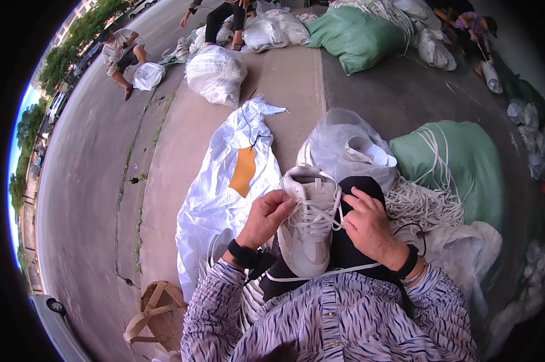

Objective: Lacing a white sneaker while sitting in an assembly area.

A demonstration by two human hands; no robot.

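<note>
A pale beige-and-white sneaker (307,244) rests on my dark-trousered lap, its toe toward me and its opening facing away. White laces (315,211) cross its tongue and form a loop at the upper eyelets. My left hand (265,216) is at the shoe's left side, thumb and forefinger pinched on the lace. On the other side, my right hand (370,228) pinches the lace near the right eyelets, its other fingers partly raised. A loose white lace (278,279) lies across my lap below the toe.
Tangled white laces (426,206) spill beside a green sack (468,163) on the right. Ahead is a clear plastic bag (339,130) with pale shoes. A white woven sack (206,181) bearing an orange card (243,172) lies left, near a wicker basket (167,317). People sit farther off among bags.
</note>
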